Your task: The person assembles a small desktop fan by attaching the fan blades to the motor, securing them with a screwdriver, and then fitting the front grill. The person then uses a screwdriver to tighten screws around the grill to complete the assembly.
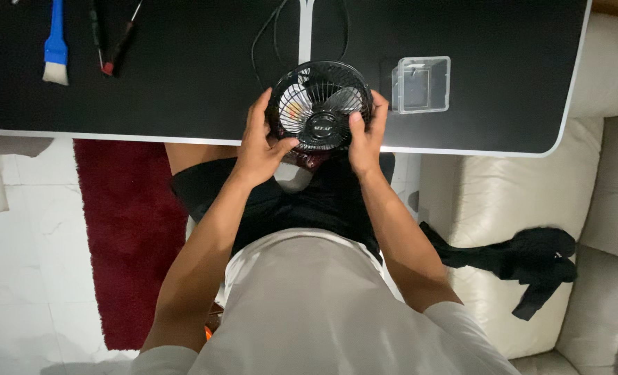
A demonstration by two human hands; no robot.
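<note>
both my hands, left grip (259, 149) and right grip (366, 139), wrapped around small black fan (319, 104) at black worktop (184, 69) edge, clear plastic box (421, 85) just right, blue brush (56, 45) and screwdrivers (114, 38) far left, black cloth (524, 257) on cream sofa (600, 208)

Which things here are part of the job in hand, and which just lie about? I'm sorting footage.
In hand: small black fan, left hand, right hand.
Lying about: blue brush, screwdrivers, clear plastic box, black cloth.
</note>
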